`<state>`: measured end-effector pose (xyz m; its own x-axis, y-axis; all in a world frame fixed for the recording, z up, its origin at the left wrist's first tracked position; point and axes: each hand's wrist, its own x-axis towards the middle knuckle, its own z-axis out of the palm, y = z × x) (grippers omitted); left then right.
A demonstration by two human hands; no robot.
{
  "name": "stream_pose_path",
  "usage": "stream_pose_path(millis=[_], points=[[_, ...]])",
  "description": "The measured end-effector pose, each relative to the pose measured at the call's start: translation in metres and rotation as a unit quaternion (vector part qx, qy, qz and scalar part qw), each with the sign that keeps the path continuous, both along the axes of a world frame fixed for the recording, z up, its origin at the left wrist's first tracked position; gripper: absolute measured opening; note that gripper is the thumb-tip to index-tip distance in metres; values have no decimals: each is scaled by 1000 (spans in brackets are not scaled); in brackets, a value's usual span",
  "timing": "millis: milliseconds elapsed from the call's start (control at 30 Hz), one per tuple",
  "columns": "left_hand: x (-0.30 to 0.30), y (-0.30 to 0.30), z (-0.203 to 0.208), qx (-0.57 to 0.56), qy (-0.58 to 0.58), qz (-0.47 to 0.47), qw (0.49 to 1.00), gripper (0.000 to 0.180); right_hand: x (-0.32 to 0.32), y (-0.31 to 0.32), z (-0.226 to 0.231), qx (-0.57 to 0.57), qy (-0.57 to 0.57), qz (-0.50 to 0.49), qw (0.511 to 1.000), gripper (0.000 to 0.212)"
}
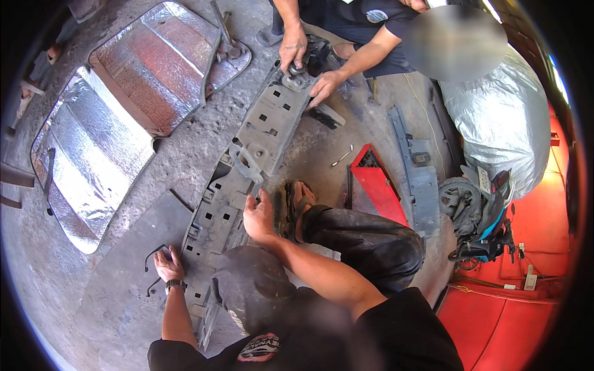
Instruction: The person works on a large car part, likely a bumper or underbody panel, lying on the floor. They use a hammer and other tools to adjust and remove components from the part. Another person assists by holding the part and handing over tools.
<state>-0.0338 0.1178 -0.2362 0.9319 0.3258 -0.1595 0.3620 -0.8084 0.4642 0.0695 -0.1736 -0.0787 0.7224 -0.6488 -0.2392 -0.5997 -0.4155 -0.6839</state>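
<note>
A long grey metal car panel (213, 207) with square holes slants across the floor before me. My left hand (168, 266), with a dark wristband, rests fingers out at its lower left edge, beside a thin black bent rod (150, 253); whether it touches the rod I cannot tell. My right hand (258, 216) is raised over the panel's middle, fingers apart and nothing in them. At the far end a co-worker's hand (293, 48) presses a small dark round part (297, 68) onto the panel. The co-worker's other hand (327, 85) grips its edge.
Silver folding sunshades (111, 161) lie at left, with a metal stand (230, 46) on top. To the right are a small wrench (342, 156), a red angular part (380, 188) and a grey-blue metal panel (416, 167). Beyond stand a motorcycle (482, 216) and a silver-covered shape (498, 123).
</note>
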Motion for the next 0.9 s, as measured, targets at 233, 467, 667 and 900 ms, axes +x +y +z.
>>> stream_pose_path(millis=[233,467,667,900], points=[[2,-6,8,7,-40,-1,999,47,-1,-1,1,-5,9,5,1000,50],[2,-8,7,-3,-29,-4,1000,45,-1,-5,6,18,33,9,999,57],[1,-5,7,-5,-27,-4,1000,45,14,-11,42,159,85,-19,983,80],[0,-9,6,-6,-24,3,1000,46,19,-10,5,23,22,-45,998,56]])
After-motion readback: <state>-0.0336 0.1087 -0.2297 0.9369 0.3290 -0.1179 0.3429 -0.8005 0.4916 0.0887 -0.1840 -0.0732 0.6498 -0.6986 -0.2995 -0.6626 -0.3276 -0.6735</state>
